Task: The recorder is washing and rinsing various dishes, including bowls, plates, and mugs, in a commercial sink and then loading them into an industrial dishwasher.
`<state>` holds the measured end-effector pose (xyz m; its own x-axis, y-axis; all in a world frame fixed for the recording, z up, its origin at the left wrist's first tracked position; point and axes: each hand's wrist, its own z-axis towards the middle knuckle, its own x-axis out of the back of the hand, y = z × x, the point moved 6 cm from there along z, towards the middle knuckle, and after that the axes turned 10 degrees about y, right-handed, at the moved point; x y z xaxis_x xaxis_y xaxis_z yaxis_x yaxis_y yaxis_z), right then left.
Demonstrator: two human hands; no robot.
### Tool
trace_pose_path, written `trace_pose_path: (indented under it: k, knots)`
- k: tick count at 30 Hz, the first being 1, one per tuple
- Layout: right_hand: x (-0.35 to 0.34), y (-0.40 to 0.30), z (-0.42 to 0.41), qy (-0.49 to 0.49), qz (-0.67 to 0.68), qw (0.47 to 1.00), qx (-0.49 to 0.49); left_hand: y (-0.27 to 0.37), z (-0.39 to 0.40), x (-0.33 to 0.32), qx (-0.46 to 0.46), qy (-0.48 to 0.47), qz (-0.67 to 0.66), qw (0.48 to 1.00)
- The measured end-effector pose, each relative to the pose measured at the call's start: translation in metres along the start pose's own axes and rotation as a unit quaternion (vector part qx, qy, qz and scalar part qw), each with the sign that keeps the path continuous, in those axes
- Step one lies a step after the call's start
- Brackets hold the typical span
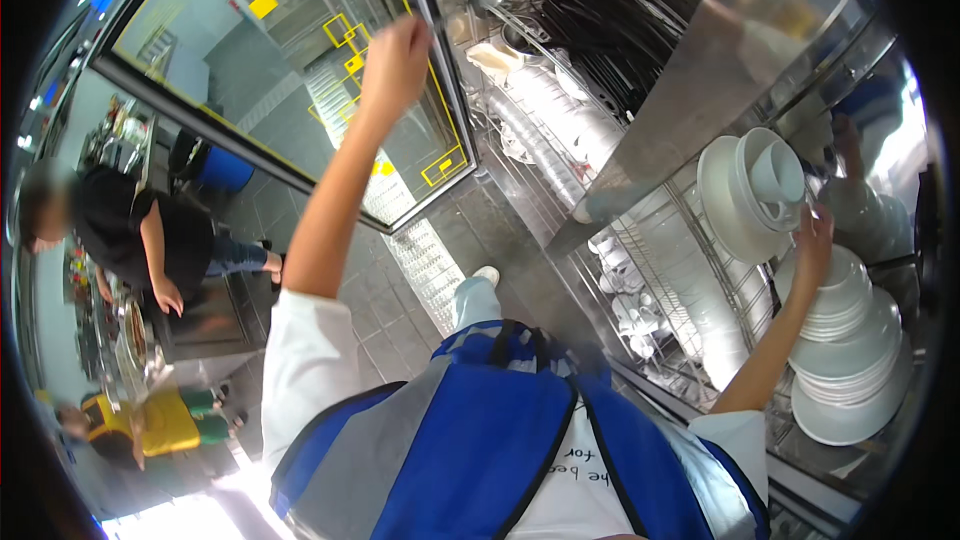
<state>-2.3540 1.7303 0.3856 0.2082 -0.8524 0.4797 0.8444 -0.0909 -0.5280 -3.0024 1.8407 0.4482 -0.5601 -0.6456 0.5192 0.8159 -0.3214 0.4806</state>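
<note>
My left hand (396, 64) is raised and curled at the dark edge frame of an open glass door (262, 52). Far to the right, my right hand (814, 244) has its fingers on the rim of a small white dish (786, 219). This dish sits with a white cup (777, 171) among nested white bowls and plates (724, 195) over a wire shelf (679, 202). Just below that hand stand tall stacks of white plates (847, 345). The fingertips of my right hand are partly hidden.
A steel cabinet panel (645, 127) divides the racks. Beyond it lie dark chopsticks (600, 30) and rows of white crockery (562, 112). Cups (637, 315) fill a lower shelf. To the left, one person in black (142, 232) and another in yellow (161, 420) stand by counters.
</note>
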Motion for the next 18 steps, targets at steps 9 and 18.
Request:
trace_pose_path:
  k: [9,18]
  knots:
    - [-0.023,-0.023,-0.003,-0.104,-0.335,0.936,-0.004,-0.13,0.242,-0.254,-0.239,-0.147,0.128,0.951]
    - [-0.062,-0.041,-0.016,-0.216,0.054,0.859,-0.461,-0.183,0.264,-0.367,-0.195,-0.321,0.105,0.921]
